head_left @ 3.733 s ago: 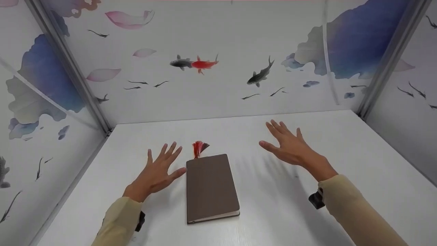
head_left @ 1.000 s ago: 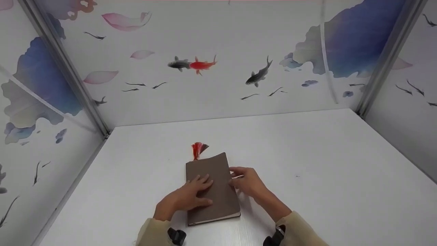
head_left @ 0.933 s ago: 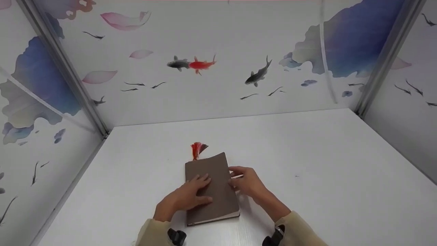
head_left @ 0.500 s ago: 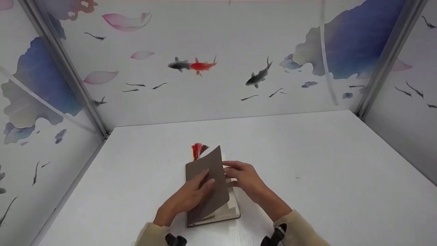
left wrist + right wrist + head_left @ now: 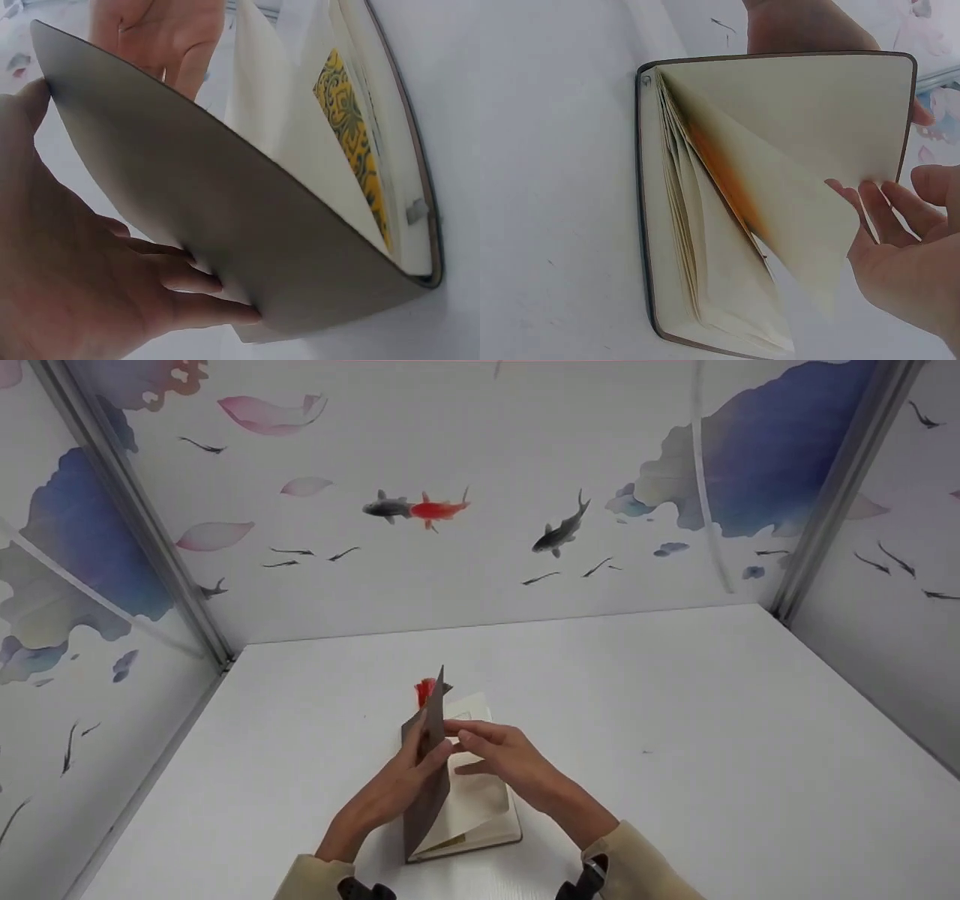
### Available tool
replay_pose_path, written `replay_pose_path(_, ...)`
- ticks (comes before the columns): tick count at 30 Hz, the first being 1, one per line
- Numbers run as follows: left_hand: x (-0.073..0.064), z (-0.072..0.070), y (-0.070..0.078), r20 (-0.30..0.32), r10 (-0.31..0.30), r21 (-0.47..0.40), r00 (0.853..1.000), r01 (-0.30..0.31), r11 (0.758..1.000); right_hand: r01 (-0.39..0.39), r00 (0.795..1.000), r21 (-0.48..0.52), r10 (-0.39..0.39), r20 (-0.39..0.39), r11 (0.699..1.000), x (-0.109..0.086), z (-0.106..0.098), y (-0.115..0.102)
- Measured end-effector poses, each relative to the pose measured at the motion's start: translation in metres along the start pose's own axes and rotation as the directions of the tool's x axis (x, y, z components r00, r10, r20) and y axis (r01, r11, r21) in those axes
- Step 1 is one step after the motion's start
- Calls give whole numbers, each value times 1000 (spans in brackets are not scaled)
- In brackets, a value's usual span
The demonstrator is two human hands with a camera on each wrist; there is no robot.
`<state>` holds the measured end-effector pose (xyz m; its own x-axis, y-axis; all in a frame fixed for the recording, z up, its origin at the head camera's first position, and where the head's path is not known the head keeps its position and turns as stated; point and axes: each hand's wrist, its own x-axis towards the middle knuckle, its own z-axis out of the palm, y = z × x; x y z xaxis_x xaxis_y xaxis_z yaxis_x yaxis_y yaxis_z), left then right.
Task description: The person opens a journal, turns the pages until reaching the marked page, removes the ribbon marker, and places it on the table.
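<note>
A brown-covered notebook (image 5: 431, 799) lies on the white table, its front cover raised nearly upright. My left hand (image 5: 386, 791) holds that cover from outside, fingers along its outer face and thumb at its free edge, as the left wrist view shows. My right hand (image 5: 517, 757) reaches in from the right, fingertips touching the cover's inner face. In the right wrist view, a lifted cream page (image 5: 795, 202) bends over those fingers and partly hides them. A yellow-and-dark patterned piece (image 5: 349, 135) shows between the pages. Behind the cover, a red tassel (image 5: 424, 690) sticks out at the notebook's top.
The white tabletop (image 5: 675, 810) extends around the notebook. A back wall (image 5: 450, 585) printed with fish and petals encloses the far side, with side walls joined by metal posts (image 5: 817, 502). Black bands (image 5: 585, 877) circle both wrists below cream sleeves.
The notebook's cover, earlier closed, has swung up and leftward to nearly upright, baring the pages. My left hand has gone from resting flat on it to holding it, and my right hand has moved left.
</note>
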<state>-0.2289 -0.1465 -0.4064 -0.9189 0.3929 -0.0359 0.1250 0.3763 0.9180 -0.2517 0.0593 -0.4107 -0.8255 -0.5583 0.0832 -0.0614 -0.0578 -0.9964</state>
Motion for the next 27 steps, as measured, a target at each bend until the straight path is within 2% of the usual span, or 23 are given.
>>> replay_pose_path(3, -2, -5, 0, -16, 23, -16, 1000, -24, 1000, 11, 999, -30, -10, 32, 999, 0, 2, 0)
replay_pose_path(5, -5, -9, 1, -35, 31, 13, 999, -30, 999, 20, 999, -68, -18, 35, 997, -1, 2, 1)
replay_pose_path(8, -9, -14, 3, -69, 24, 56, 997, -20, 998, 46, 999, -182, -41, 30, 982, -4, 1, 1)
replay_pose_path(11, -14, -20, 5, -98, 23, 74, 995, -16, 997, 63, 998, -294, -55, 34, 954, -7, 0, 3)
replay_pose_path(16, -23, -31, 5, -145, 25, 84, 989, -12, 996, 50, 998, -458, -28, 55, 888, -10, 0, 7)
replay_pose_path(18, -26, -36, 5, -159, 39, 102, 986, -23, 994, 38, 998, -507, -11, 57, 861, -11, 1, 8)
replay_pose_path(23, -34, -49, 6, -186, 125, 218, 975, -83, 972, 4, 995, -560, 52, 84, 829, -14, 1, 11)
replay_pose_path(27, -43, -58, 5, -207, 152, 274, 966, -92, 957, 15, 989, -636, 80, 121, 771, -15, 0, 15)
